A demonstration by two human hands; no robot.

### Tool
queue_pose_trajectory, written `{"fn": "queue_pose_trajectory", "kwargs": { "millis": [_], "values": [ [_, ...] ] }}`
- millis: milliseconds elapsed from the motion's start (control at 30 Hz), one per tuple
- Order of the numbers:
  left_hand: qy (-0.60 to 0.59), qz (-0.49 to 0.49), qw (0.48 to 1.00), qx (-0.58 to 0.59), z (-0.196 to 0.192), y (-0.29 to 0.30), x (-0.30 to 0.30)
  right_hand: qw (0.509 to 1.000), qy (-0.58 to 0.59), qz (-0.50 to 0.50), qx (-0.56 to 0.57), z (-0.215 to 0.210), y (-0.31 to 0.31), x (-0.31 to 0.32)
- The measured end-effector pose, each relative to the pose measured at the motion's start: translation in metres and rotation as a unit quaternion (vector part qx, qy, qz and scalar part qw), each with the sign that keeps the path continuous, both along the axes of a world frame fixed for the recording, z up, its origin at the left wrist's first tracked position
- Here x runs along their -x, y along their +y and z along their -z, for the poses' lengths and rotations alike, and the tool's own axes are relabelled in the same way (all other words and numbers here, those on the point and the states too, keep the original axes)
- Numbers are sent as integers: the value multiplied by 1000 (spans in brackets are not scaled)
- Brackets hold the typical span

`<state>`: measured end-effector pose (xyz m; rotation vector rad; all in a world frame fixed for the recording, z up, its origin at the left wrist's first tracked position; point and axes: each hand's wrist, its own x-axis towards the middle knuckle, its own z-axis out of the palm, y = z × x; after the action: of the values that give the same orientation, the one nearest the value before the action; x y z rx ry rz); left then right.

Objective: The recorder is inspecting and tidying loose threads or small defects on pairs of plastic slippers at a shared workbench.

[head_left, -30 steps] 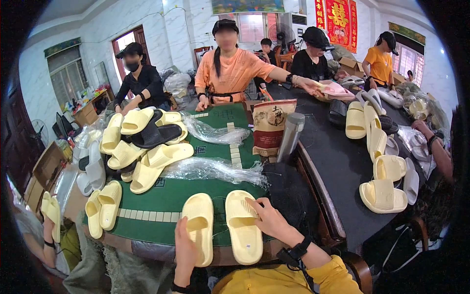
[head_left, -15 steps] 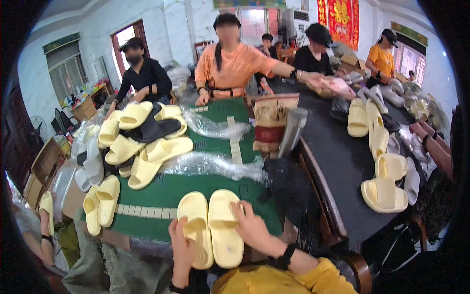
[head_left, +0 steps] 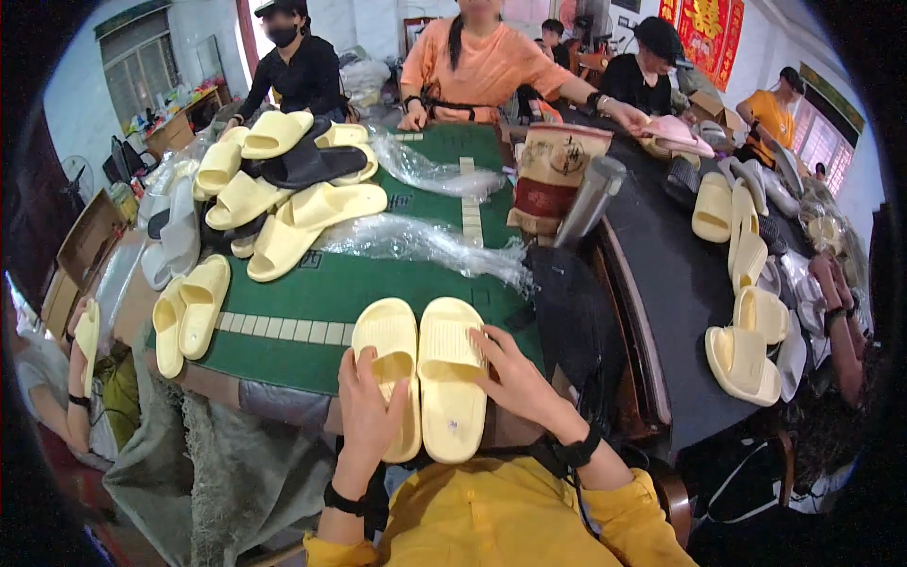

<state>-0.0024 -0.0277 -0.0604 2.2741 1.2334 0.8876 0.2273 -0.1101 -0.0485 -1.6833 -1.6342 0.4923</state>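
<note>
Green felt table [head_left: 312, 293] lies before us, its near edge under our wrists. Our left hand [head_left: 370, 416] clasps the left slipper [head_left: 389, 364]; our right hand [head_left: 515, 383] presses on the right slipper [head_left: 452, 373]. We judge the pairing done; lifting both needs firmer grips. Open felt lies ahead, plastic bags [head_left: 425, 244] beyond.

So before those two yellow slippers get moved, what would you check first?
1. Left hand on the left slipper: ok.
2. Right hand on the right slipper: ok.
3. Pair side by side, touching along their inner edges: ok.
4. Heels overhang the green mat's near edge, so support is partial: not ok.
5. Slippers are a matched size: cannot tell.
6. Plastic bag lies apart from the pair: ok.
</note>
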Motion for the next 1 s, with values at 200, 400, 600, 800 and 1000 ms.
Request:
{"fn": "queue_pose_trajectory", "kwargs": {
  "millis": [200, 400, 600, 800, 1000],
  "values": [
    [40, 39, 997, -54, -4, 2, 1, 991, -76, 29, -106, -46, 6, -42],
    [75, 22, 995, -58, 3, -9, -9, 961, -176, 187, -99, -62, 22, -96],
    [56, -5, 992, -114, 5, -8, -16, 913, -293, 251, -134, -30, 51, -111],
    [68, -8, 991, -118, 0, -11, -17, 914, -314, 243, -81, -26, 65, -135],
    [69, -12, 992, -101, 2, -10, -16, 953, 51, 262, -145, -50, 51, -142]
  ]
}}
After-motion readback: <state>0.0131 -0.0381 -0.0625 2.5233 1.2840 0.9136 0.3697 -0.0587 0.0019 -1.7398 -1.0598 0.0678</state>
